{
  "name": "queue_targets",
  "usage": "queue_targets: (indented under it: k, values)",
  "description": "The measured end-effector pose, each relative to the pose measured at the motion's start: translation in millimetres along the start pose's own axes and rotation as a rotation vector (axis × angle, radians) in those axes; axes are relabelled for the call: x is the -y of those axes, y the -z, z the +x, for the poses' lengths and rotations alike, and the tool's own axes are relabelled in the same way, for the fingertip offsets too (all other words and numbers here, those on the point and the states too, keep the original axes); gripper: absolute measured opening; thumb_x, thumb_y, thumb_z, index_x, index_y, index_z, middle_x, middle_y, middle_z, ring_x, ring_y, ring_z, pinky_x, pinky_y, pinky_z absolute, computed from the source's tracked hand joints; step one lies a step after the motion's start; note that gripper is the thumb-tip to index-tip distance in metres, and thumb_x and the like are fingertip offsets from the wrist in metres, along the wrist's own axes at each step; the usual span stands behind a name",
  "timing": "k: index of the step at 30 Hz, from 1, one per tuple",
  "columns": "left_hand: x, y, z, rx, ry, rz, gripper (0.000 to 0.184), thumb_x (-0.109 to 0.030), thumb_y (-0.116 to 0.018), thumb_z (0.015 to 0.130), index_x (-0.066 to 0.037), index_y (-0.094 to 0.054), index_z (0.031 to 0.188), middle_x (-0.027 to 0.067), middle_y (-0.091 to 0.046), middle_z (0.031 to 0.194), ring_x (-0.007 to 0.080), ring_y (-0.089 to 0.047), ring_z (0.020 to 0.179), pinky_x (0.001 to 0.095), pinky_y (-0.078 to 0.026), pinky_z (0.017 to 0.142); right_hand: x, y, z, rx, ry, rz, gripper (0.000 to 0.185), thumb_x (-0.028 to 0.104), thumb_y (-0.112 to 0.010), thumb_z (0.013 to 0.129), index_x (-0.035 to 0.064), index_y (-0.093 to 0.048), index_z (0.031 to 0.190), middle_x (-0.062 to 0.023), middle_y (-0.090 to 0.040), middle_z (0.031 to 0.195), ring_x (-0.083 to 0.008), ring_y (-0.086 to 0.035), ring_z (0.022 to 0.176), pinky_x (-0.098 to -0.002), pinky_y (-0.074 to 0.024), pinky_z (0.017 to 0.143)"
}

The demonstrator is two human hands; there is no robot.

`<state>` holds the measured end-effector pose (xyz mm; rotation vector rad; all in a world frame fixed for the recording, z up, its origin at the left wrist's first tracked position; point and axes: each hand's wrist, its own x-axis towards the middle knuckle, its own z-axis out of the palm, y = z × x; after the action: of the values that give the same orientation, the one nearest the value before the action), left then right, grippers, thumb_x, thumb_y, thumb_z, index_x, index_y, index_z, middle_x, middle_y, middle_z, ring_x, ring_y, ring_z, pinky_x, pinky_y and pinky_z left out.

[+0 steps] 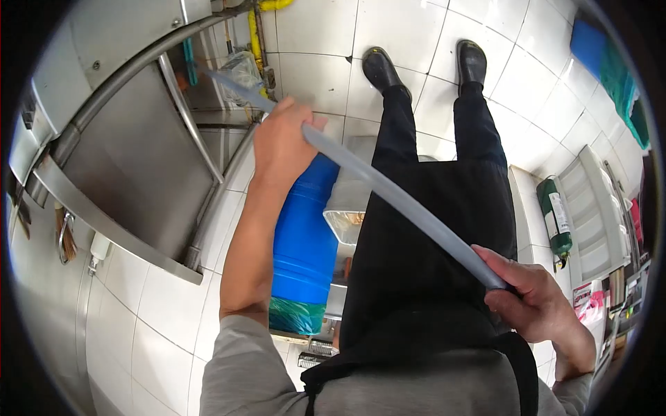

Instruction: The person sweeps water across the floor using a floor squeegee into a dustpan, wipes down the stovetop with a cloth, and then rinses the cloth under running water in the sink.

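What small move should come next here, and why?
Perhaps ease the grey pole away from the metal stand. The left hand grips it partway along, the right hand holds its near end, and its blurred far end appears close to the stand's bars; contact can't be judged.

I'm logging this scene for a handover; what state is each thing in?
Left hand: closed around the grey tube.
Right hand: gripping the tube's near end.
Grey tube: held slantwise in both hands, far tip blurred.
Apron: worn.
Shoes: worn, on the floor.
Blue bin: green plastic around one end, contents hidden.
Green bottle: label showing, fill cannot be told.
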<state>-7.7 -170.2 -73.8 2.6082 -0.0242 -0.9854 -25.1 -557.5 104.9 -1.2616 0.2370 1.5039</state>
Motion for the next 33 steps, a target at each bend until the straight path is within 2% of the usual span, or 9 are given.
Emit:
queue_targets:
  k: [3,8,12,19,25,27,29,31,33]
  values:
    - [3.2,-6.7,-18.4,-0.08,0.065,-0.056,0.027,-0.017,-0.078,0.084,-0.005,-0.056,0.072,0.0113,-0.058,0.078,0.0373,-0.062,0.072,0.0448,-0.05,0.064,4.2,-8.7,11.3,-0.003,0.11,-0.178,0.075,0.002,-0.071,0.092,0.0112,-0.038,0.159,-0.0232,-0.069,0.125,-0.0316,-0.075,0.084,-0.0392,-0.0584,0.081]
    - [6.7,-39.8,-42.8,-0.249,0.054,-0.223,0.028,-0.012,-0.078,0.083,-0.005,-0.054,0.07,0.0121,-0.056,0.074,0.0368,-0.059,0.068,0.0438,-0.049,0.061,29.4,-8.8,-1.9,0.091,-0.052,-0.296,0.075,0.006,-0.072,0.093,0.0042,-0.034,0.158,-0.0253,-0.072,0.096,-0.0365,-0.075,0.082,-0.042,-0.0593,0.075]
    - [31.5,-55.2,-51.3,-0.216,0.115,-0.209,0.023,-0.008,-0.076,0.081,-0.004,-0.055,0.071,0.0138,-0.057,0.075,0.0378,-0.059,0.07,0.0442,-0.049,0.063,23.9,-8.1,28.2,0.057,0.023,-0.318,0.069,0.008,-0.07,0.093,0.0021,-0.039,0.154,-0.0264,-0.071,0.094,-0.0382,-0.074,0.081,-0.042,-0.0586,0.073]
    - [205.0,-71.7,-14.1,-0.1,0.081,-0.114,0.016,-0.002,-0.07,0.079,0.001,-0.054,0.077,0.0176,-0.055,0.078,0.0359,-0.058,0.071,0.0398,-0.047,0.066,25.4,-45.0,188.4,0.046,0.072,-0.304,0.041,0.017,-0.059,0.099,-0.0059,-0.057,0.134,-0.03,-0.069,0.09,-0.0416,-0.072,0.083,-0.0457,-0.0557,0.076]
    - [322.4,-60.3,-7.4,-0.18,0.165,0.012,0.023,-0.006,-0.079,0.076,-0.002,-0.056,0.08,0.0183,-0.061,0.096,0.0378,-0.062,0.088,0.0407,-0.051,0.082,13.4,-129.8,309.2,0.096,0.036,-0.088,0.041,0.019,-0.06,0.098,-0.0007,-0.06,0.134,-0.0242,-0.07,0.088,-0.0361,-0.071,0.081,-0.0434,-0.0538,0.075]
    - [364.3,-82.9,3.6,-0.299,0.364,-0.515,0.025,-0.008,-0.081,0.077,-0.002,-0.057,0.08,0.0184,-0.061,0.099,0.0377,-0.062,0.09,0.0414,-0.05,0.086,23.5,-134.5,320.7,0.105,0.008,-0.009,0.041,0.021,-0.06,0.099,-0.0009,-0.06,0.133,-0.0223,-0.07,0.086,-0.0335,-0.071,0.08,-0.0424,-0.0544,0.074]
    - [357.3,-77.5,0.5,-0.345,0.367,-0.579,0.026,-0.012,-0.081,0.078,-0.003,-0.057,0.08,0.0183,-0.061,0.099,0.0375,-0.061,0.089,0.0416,-0.049,0.085,53.7,-126.4,301.4,0.14,-0.065,0.089,0.045,0.023,-0.06,0.099,-0.0013,-0.058,0.136,-0.0206,-0.068,0.081,-0.0293,-0.069,0.074,-0.0386,-0.0541,0.071]
    - [286.8,-44.8,-4.6,-0.326,0.208,-0.162,0.026,-0.018,-0.079,0.081,-0.002,-0.058,0.079,0.018,-0.06,0.096,0.0372,-0.061,0.086,0.0415,-0.05,0.08,99.0,-110.3,247.1,0.144,-0.103,-0.089,0.051,0.023,-0.064,0.096,-0.0013,-0.054,0.141,-0.0172,-0.067,0.085,-0.0228,-0.066,0.07,-0.0341,-0.0535,0.071]
    - [249.2,-30.4,-8.6,-0.403,0.161,-0.242,0.028,-0.018,-0.078,0.081,-0.001,-0.057,0.075,0.0182,-0.06,0.084,0.0386,-0.061,0.081,0.043,-0.05,0.073,140.4,-103.9,184.0,0.156,-0.022,-0.002,0.057,0.019,-0.068,0.093,-0.0006,-0.051,0.144,-0.0146,-0.068,0.098,-0.0165,-0.066,0.073,-0.0316,-0.0538,0.071]
